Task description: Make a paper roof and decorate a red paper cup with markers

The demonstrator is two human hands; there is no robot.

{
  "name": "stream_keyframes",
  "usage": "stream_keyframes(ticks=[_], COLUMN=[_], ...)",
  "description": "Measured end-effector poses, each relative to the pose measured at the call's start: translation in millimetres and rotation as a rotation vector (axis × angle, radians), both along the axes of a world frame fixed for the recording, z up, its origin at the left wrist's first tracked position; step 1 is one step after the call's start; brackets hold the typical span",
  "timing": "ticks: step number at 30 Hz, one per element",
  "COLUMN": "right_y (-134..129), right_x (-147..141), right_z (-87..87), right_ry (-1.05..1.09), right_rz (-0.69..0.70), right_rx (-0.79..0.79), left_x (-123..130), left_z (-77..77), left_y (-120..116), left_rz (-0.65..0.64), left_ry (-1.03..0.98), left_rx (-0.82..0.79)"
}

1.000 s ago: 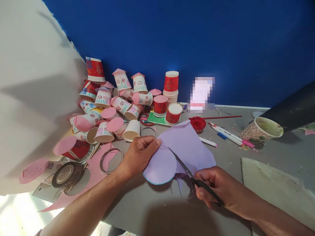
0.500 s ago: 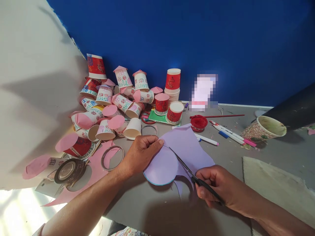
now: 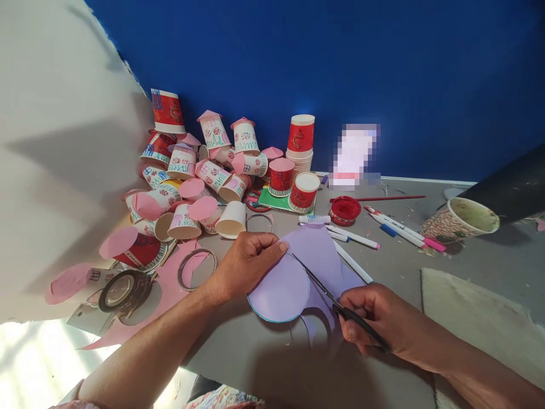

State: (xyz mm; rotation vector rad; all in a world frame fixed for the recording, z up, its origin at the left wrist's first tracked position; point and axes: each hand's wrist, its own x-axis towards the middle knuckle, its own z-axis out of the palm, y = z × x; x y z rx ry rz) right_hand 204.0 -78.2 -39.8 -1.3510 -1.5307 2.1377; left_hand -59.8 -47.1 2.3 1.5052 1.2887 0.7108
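Observation:
A sheet of purple paper [image 3: 313, 241] lies over the table, with a round disc [image 3: 279, 292] mostly cut out of it. Blue marks the disc's lower edge. My left hand [image 3: 249, 264] pinches the paper at the disc's upper left, thumb on top. In my right hand [image 3: 372, 318] are black-handled scissors [image 3: 315, 278]. Their blades lie along the disc's right edge, tip near its top, and look nearly closed. A curved offcut strip hangs from the sheet below the blades. The fingers of my left hand under the paper are hidden.
Decorated paper cups [image 3: 183, 221] with pink cone tops are piled at the left. Tape rolls [image 3: 125, 291] and pink paper scraps [image 3: 159, 315] lie nearer. Markers [image 3: 402, 230], a red pot [image 3: 344, 210], a patterned cup [image 3: 462, 218] and a pale cloth [image 3: 477, 318] are to the right.
The purple sheet's far part has shifted down and inward, uncovering white markers behind and beside it. Both hands keep nearly the same grip; the view has moved slightly.

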Motion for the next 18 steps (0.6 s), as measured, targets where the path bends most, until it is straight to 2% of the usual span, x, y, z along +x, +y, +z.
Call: stream_keyframes(ticks=[11, 18], right_y=[-0.1, -0.5], right_x=[0.0, -3.4], right_z=[9.0, 10.3], right_ry=[-0.045, -0.039], right_rz=[0.036, 0.042], right_rx=[-0.027, -0.023], left_x=[-5.5, -7.1], left_z=[2.9, 4.8], left_y=[2.8, 1.3], left_rz=[-0.075, -0.119], left_ry=[0.034, 0.065], left_rx=[0.018, -0.028])
